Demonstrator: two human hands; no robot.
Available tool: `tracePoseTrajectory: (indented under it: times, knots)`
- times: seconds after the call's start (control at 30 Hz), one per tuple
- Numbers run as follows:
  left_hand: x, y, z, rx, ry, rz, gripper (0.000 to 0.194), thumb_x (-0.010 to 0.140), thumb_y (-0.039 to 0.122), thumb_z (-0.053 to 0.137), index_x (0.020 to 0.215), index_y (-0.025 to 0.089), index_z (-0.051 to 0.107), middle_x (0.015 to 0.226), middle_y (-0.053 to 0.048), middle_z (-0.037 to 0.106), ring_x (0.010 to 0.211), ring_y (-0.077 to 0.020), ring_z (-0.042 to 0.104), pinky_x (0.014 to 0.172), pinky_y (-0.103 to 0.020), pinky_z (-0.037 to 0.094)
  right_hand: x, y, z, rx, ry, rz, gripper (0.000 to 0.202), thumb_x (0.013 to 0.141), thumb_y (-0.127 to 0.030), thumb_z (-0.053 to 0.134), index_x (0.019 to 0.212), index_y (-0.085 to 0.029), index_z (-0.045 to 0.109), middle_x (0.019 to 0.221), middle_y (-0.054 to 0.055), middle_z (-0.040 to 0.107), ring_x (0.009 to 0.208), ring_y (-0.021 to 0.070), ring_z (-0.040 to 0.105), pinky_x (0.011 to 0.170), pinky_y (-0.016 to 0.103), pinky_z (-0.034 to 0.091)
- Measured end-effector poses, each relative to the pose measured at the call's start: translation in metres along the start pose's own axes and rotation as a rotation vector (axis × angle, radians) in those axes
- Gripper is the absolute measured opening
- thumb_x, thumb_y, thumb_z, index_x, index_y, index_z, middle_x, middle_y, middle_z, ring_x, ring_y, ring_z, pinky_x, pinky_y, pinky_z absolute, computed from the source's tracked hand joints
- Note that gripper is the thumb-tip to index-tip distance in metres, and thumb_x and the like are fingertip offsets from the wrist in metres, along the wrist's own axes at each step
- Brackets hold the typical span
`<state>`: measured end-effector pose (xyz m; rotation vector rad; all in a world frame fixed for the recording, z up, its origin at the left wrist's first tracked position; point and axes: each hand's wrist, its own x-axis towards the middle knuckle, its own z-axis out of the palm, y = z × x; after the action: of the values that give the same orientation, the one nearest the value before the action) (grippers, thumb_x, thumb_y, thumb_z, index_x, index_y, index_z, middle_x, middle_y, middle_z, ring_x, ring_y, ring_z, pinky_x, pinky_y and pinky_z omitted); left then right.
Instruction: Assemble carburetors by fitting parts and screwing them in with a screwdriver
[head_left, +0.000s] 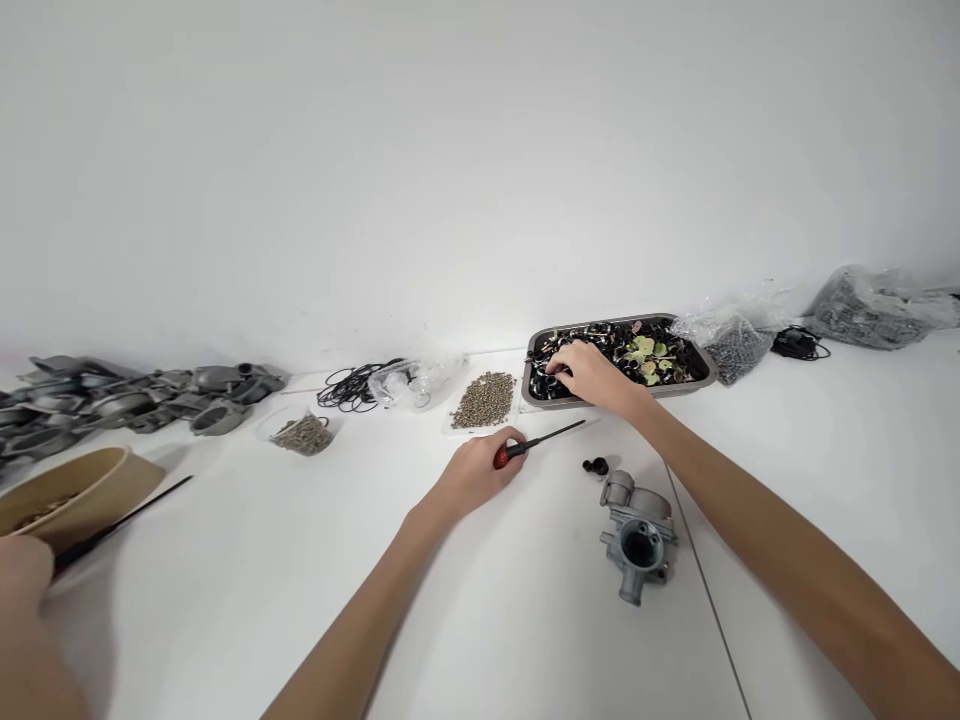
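Note:
My left hand (478, 468) is closed around the red and black handle of a screwdriver (517, 452), whose shaft points right over the white table. My right hand (587, 372) reaches into a dark tray (637, 394) full of small black, brass and yellow-green parts. Its fingers are curled down among the black pieces, and what they pinch is hidden. A grey metal carburetor (639, 540) lies on the table below my right forearm, touched by neither hand. Just above it lie a few small black caps (598, 466).
A white tray of brass pieces (484, 400), a bag of screws (304, 435) and black rings (356, 387) line the wall. Grey castings (135, 400) are piled left. Bagged parts (739, 350) lie right. Another person's hand (26, 580) holds a screwdriver (127, 518) beside a tan bowl (97, 482).

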<state>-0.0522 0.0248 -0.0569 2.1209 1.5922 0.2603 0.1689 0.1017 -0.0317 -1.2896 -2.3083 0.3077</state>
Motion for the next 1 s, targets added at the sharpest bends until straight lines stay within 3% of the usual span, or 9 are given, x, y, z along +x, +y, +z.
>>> tracePoseTrajectory:
  times: [0.1, 0.23, 0.33, 0.53, 0.73, 0.87, 1.0]
  knots:
    - [0.000, 0.000, 0.000, 0.003, -0.002, 0.001, 0.029, 0.084, 0.045, 0.046, 0.101, 0.027, 0.060, 0.063, 0.003, 0.047, 0.060, -0.0140, 0.043, 0.064, -0.027, 0.033, 0.001, 0.000, -0.008, 0.055, 0.021, -0.001, 0.022, 0.090, -0.006, 0.054, 0.097, -0.014, 0.073, 0.104, 0.008, 0.070, 0.104, 0.0205, 0.059, 0.098, 0.035, 0.042]
    - [-0.001, 0.002, -0.002, 0.009, -0.008, -0.004, 0.031, 0.083, 0.046, 0.045, 0.101, 0.026, 0.060, 0.063, 0.003, 0.048, 0.061, -0.0146, 0.045, 0.065, -0.027, 0.034, 0.001, 0.005, -0.024, 0.129, 0.081, 0.010, 0.025, 0.092, -0.007, 0.050, 0.105, -0.014, 0.071, 0.111, 0.008, 0.068, 0.105, 0.0173, 0.059, 0.096, 0.030, 0.045]
    - [-0.001, 0.001, -0.002, 0.012, -0.005, -0.003, 0.031, 0.083, 0.046, 0.045, 0.101, 0.026, 0.060, 0.064, 0.003, 0.049, 0.061, -0.0147, 0.045, 0.066, -0.028, 0.034, 0.000, 0.012, -0.045, 0.166, 0.129, 0.045, 0.027, 0.094, -0.011, 0.050, 0.111, -0.014, 0.070, 0.117, 0.010, 0.065, 0.102, 0.0166, 0.060, 0.094, 0.030, 0.047]
    - [0.001, -0.001, 0.000, 0.001, 0.000, 0.000, 0.030, 0.083, 0.046, 0.046, 0.101, 0.027, 0.060, 0.064, 0.003, 0.049, 0.061, -0.0145, 0.045, 0.065, -0.028, 0.033, -0.012, 0.029, -0.087, 0.171, 0.198, 0.185, 0.022, 0.090, -0.015, 0.055, 0.100, -0.015, 0.074, 0.116, 0.009, 0.066, 0.103, 0.0192, 0.060, 0.093, 0.032, 0.047]
    - [0.001, -0.003, 0.001, 0.008, 0.003, 0.003, 0.029, 0.083, 0.046, 0.046, 0.101, 0.028, 0.060, 0.066, 0.003, 0.052, 0.062, -0.0145, 0.046, 0.066, -0.028, 0.035, -0.026, 0.040, -0.105, 0.158, -0.023, 0.274, 0.021, 0.087, -0.016, 0.057, 0.095, -0.017, 0.076, 0.102, 0.008, 0.071, 0.085, 0.0159, 0.062, 0.073, 0.027, 0.046]
    - [0.001, -0.004, 0.002, 0.008, 0.008, 0.009, 0.029, 0.083, 0.046, 0.046, 0.101, 0.028, 0.060, 0.064, 0.003, 0.050, 0.061, -0.0143, 0.045, 0.064, -0.027, 0.035, -0.027, 0.040, -0.109, 0.123, -0.187, 0.297, 0.023, 0.086, -0.013, 0.057, 0.098, -0.017, 0.076, 0.100, 0.006, 0.072, 0.080, 0.0137, 0.061, 0.069, 0.025, 0.044]
    - [0.001, -0.003, 0.001, 0.006, 0.017, 0.010, 0.030, 0.083, 0.046, 0.046, 0.101, 0.027, 0.061, 0.062, 0.003, 0.049, 0.059, -0.0140, 0.045, 0.062, -0.027, 0.034, -0.026, 0.043, -0.110, 0.074, -0.259, 0.326, 0.023, 0.083, -0.013, 0.059, 0.098, -0.018, 0.075, 0.099, 0.005, 0.072, 0.079, 0.0135, 0.062, 0.068, 0.025, 0.043]
